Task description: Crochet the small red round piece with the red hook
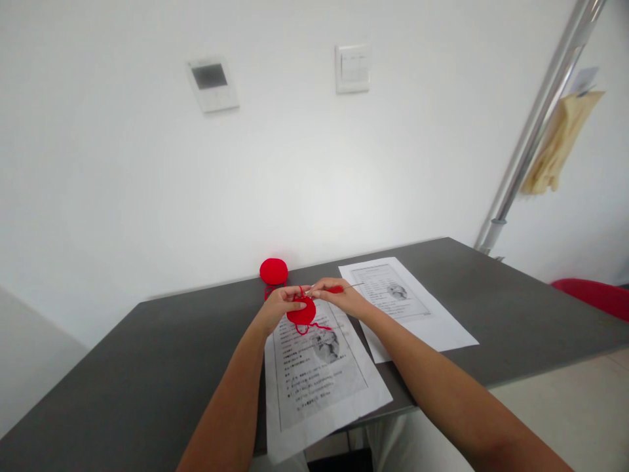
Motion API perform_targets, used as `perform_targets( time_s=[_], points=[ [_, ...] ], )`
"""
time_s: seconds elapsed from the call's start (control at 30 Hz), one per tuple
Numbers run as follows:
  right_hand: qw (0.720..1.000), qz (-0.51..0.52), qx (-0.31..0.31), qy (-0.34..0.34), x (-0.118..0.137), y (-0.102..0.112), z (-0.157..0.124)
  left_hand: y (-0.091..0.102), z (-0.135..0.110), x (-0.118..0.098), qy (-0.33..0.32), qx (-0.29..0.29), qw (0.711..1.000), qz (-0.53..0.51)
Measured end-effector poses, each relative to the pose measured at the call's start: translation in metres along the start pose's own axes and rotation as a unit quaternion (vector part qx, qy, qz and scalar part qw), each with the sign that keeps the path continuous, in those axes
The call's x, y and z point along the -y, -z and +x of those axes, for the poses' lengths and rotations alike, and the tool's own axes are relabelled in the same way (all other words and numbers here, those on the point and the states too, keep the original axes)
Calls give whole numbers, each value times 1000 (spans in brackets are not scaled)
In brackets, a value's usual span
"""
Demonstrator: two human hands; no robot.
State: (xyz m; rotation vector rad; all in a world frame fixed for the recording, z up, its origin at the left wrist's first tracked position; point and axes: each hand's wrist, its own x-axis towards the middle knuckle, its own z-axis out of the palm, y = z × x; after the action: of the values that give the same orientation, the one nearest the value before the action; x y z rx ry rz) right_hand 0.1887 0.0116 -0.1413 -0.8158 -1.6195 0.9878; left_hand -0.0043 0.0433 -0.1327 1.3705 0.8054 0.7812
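Observation:
My left hand [279,308] pinches a round red crochet piece [301,312] by its upper edge, with a strand of red yarn running up by its fingers. A loose yarn tail [319,326] hangs below the piece over a printed sheet. Against the piece's upper right edge, my right hand [341,295] is closed on a crochet hook [336,289] with a red grip. Its thin metal shaft sticks out to the right; the hook's tip is too small to make out. Behind my left hand, a ball of red yarn [274,271] rests near the wall.
One printed sheet [324,380] lies under my hands and overhangs the front edge of the dark table [196,367]. Another printed sheet [417,314] lies to the right. A white wall [275,164] stands directly behind. A red chair [590,298] is at the far right.

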Motion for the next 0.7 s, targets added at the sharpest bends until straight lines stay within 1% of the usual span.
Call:
perform_targets(
  time_s=[0.17,0.27,0.43,0.57,0.7],
  points=[
    [1000,26,15,-8,0,0,0,2,-4,-6,5,24,999,37],
    [1000,3,17,4,-1,0,0,1,-3,-5,0,4,999,40],
    [997,-34,5,69,-3,-2,-3,-4,2,2,-27,-22,999,7],
    [988,-89,-12,129,-2,-4,-4,-5,0,1,-25,-26,998,-44],
    [985,-97,-19,142,7,-3,-5,-1,-6,-7,-10,-14,997,-74]
  ],
)
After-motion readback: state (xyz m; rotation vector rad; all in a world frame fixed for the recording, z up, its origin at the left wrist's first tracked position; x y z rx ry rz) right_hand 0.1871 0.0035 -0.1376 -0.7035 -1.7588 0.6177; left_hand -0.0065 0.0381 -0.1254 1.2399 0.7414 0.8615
